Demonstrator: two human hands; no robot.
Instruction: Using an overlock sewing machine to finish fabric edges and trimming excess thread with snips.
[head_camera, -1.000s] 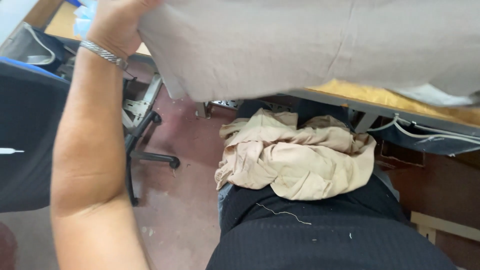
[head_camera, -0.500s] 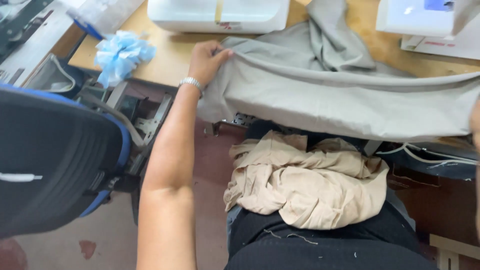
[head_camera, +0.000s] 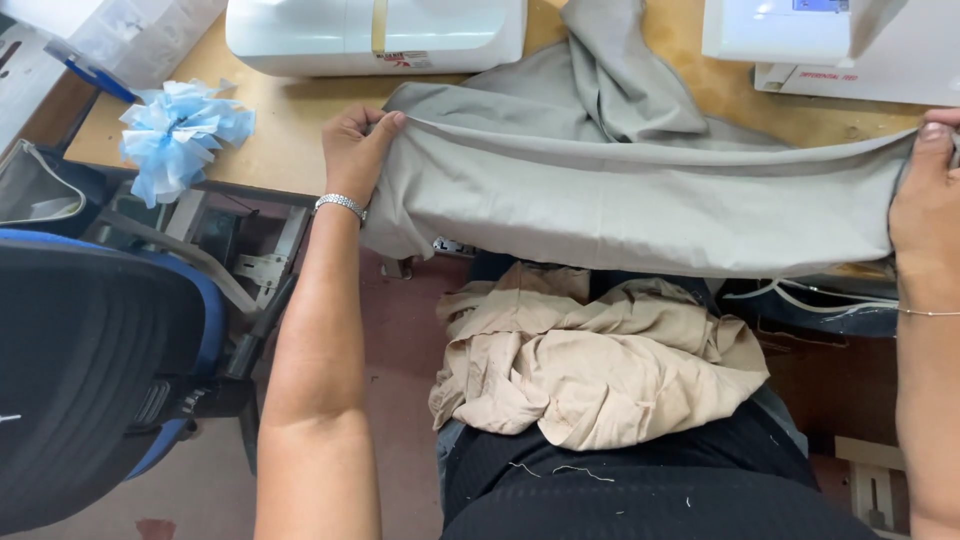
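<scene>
Where it spans the table edge, grey cloth (head_camera: 640, 205) pinched in left hand (head_camera: 352, 150) and right hand (head_camera: 925, 200) fingers.

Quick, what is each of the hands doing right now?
Left hand: closed, gripping one end of the grey cloth.
Right hand: closed, gripping the other end.

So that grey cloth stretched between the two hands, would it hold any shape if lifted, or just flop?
Probably flop: the grey cloth sags below the table edge between the left hand and right hand, and bunches in soft folds. It looks thin and light. It seems matte, so likely not slippery.
</scene>
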